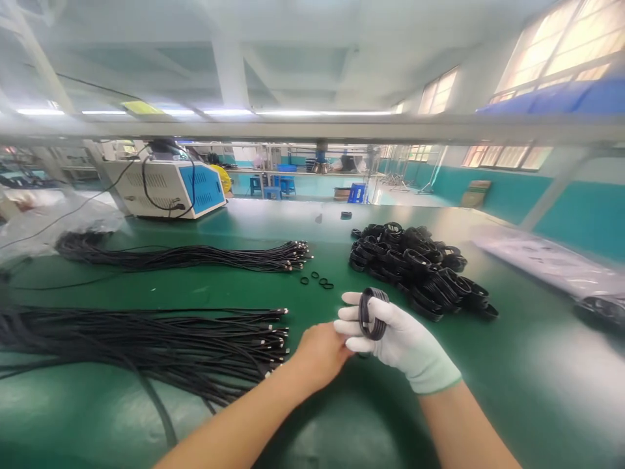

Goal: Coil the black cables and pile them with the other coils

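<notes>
My gloved right hand [403,335]: one coiled cable [377,329], fingers loosely spread. My bare left hand [321,352]: fingertips hidden, hold unclear. Coil: above green table [234,288], near piled coils [413,257]; best kept snug, I judge.

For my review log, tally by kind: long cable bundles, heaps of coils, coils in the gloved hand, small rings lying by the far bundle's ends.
Long cable bundles: 2
Heap of coils: 1
Coil in right hand: 1
Small black rings: 4
Total: 8
</notes>
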The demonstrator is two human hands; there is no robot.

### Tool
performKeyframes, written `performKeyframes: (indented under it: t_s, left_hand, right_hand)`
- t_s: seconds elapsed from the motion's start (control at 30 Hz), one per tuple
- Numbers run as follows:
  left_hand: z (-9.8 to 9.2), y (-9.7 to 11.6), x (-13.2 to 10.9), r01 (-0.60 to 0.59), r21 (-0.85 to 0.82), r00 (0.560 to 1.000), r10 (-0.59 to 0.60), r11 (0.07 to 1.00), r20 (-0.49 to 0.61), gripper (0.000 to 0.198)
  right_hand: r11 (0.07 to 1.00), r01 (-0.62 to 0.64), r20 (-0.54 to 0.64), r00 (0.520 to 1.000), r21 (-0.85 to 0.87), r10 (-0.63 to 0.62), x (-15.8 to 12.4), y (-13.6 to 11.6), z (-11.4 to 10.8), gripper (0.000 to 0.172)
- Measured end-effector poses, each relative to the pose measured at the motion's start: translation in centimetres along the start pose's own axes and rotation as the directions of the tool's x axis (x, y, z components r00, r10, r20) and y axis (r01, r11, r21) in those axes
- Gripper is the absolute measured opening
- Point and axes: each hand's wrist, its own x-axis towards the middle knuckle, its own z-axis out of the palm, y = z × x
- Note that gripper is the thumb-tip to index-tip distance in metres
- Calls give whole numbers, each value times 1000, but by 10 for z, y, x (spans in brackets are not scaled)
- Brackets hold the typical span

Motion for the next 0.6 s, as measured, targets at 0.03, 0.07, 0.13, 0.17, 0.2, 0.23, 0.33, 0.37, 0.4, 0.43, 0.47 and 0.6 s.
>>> performKeyframes:
  t_s: [0.03,0.07,0.13,0.17,0.2,0.23,0.33,0.37,0.4,0.43,0.47,0.6]
  left_hand:
    - [11,3,7,-19,-33,1000,19,999,6,11]
    - [20,5,12,-37,-77,999,38,996,2,10]
    - [26,3,18,-51,-173,999,48,984,-20,5]
    - [23,1,18,-44,-224,999,38,973,-34,6]
    - [16,-2,17,-31,-280,999,19,959,-45,8]
    - [8,-6,13,-14,-341,999,-4,940,-51,11]
    - [-22,-12,-3,39,-513,997,-68,857,-38,20]
    - [-29,-13,-10,52,-570,996,-85,820,-31,21]
    - [-34,-12,-17,65,-645,994,-104,761,-22,21]
    - [-36,-11,-24,75,-733,992,-122,676,-11,20]
    - [-35,-10,-30,78,-814,990,-140,575,-4,20]
    - [-14,-8,-48,33,-937,969,-239,346,-54,17]
  right_hand:
    - [1000,4,9,1000,-2,-4,1,2,1,36]
    - [1000,4,11,1000,-10,-4,1,3,2,37]
    - [999,3,-18,1000,-44,-4,2,4,4,37]
    - [997,8,-52,999,-76,-12,3,4,5,38]
    - [993,21,-93,995,-114,-32,3,4,6,38]
    - [988,43,-133,989,-151,-63,4,4,7,39]
    - [962,110,-225,960,-248,-168,8,8,13,42]
    - [955,123,-239,952,-269,-190,10,11,17,44]
    - [951,126,-246,949,-282,-199,11,15,21,46]
    - [945,123,-249,947,-301,-203,13,20,26,48]
    - [938,116,-244,949,-326,-202,15,26,30,50]
    - [865,67,-230,951,-498,-206,16,52,40,55]
